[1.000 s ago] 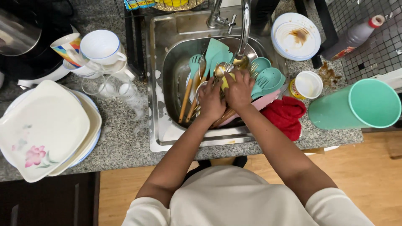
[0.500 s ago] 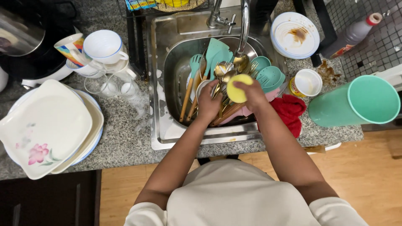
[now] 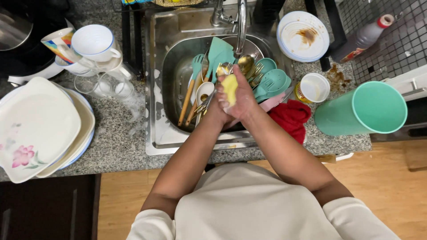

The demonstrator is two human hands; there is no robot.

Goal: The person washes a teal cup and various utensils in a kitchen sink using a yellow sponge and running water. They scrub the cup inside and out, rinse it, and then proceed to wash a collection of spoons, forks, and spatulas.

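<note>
Yellow sponge (image 3: 230, 86) sits pinched in the right hand (image 3: 243, 95), fingers wrapped round it, right over the middle of the steel sink (image 3: 167, 133). The left hand (image 3: 218, 111) is pressed against the right one and is closed on a gold-coloured utensil (image 3: 205, 103), though exactly which piece I cannot tell, since the hands cover most of it. Both hands hover just above the metal bowl (image 3: 175, 95) that fills the basin. Inside that bowl lies a heap of cutlery: wooden-handled teal spatulas (image 3: 213, 55) fan out to the left of the hands, a white ladle (image 3: 204, 90) lies touching them, gold spoons and forks (image 3: 249, 66) bunch up under the faucet (image 3: 241, 22), and teal measuring cups (image 3: 273, 82) sit on the right edge. Just beside the sink on the right, a red cloth (image 3: 291, 118) lies crumpled on the granite tabletop (image 3: 115, 142). Near it stands a small white cup (image 3: 315, 87), and further right a large teal tumbler (image 3: 362, 109) lies on its side. Behind those, a white plate with brown stains (image 3: 303, 35) and a sauce bottle (image 3: 362, 38). Out to the left, well apart from the hands, clear glasses (image 3: 109, 86) stand by stacked white mugs (image 3: 93, 44), and a pile of square floral plates (image 3: 38, 126) sits at the tabletop's edge.
</note>
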